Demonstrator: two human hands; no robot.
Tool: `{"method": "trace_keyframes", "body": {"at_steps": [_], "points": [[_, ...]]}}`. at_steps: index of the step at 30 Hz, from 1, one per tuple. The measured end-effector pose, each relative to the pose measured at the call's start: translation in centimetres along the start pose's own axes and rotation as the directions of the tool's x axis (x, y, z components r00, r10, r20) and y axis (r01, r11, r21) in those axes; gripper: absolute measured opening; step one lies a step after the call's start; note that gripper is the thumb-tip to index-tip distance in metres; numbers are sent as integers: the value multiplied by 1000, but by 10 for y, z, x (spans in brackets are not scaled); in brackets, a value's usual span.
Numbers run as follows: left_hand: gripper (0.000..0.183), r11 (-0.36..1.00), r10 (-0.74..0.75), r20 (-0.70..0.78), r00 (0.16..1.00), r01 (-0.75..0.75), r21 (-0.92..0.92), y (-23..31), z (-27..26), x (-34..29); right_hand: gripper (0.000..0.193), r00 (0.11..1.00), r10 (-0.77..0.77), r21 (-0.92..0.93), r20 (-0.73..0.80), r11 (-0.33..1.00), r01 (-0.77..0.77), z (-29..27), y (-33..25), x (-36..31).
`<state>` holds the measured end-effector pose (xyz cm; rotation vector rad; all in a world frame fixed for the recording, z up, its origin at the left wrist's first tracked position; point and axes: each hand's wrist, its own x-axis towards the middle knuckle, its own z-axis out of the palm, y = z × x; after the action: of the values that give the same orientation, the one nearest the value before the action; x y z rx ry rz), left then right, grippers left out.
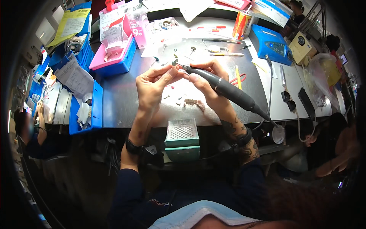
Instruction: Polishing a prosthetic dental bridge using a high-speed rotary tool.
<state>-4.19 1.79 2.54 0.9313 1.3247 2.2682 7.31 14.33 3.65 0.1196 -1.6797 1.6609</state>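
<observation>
My right hand (213,86) is wrapped round a black rotary handpiece (238,95), its cord running off toward the lower right. A small dark round grinding tip (174,62) shows at the handpiece's front end, right by my left fingers. The left hand (150,87) is closed in a pinch beside that tip; what its fingers hold is too small and hidden to name. Below both hands, a tooth-coloured arched dental piece (195,104) lies on the metal bench top (118,103), with several small pale fragments (178,102) near it.
Blue bins (97,108) and a pink-and-blue box (110,63) with papers line the left. Loose rotary bits (193,49) and pens (221,40) lie beyond my hands. A blue control unit (271,44) stands at right. A perforated green tray (182,133) juts from the front edge. Other people sit nearby.
</observation>
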Motion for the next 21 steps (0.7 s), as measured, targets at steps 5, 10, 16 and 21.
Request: {"method": "trace_keyframes", "body": {"at_steps": [5, 10, 16, 21], "points": [[21, 1000, 10, -3, 1000, -10, 13, -1, 1, -1, 27, 1000, -10, -61, 4, 998, 11, 0, 2, -2], [21, 1000, 1, -31, 1000, 0, 8, 1, 2, -1, 25, 999, -37, -31, -39, 999, 36, 4, -2, -2], [13, 1000, 8, -61, 998, -8, -3, 1, 3, -1, 22, 996, -90, -64, -21, 994, 88, 6, 0, -2], [20, 1000, 12, -39, 999, -12, 8, 0, 0, -1, 22, 996, -89, -40, -15, 995, 88, 8, -1, -5]]}}
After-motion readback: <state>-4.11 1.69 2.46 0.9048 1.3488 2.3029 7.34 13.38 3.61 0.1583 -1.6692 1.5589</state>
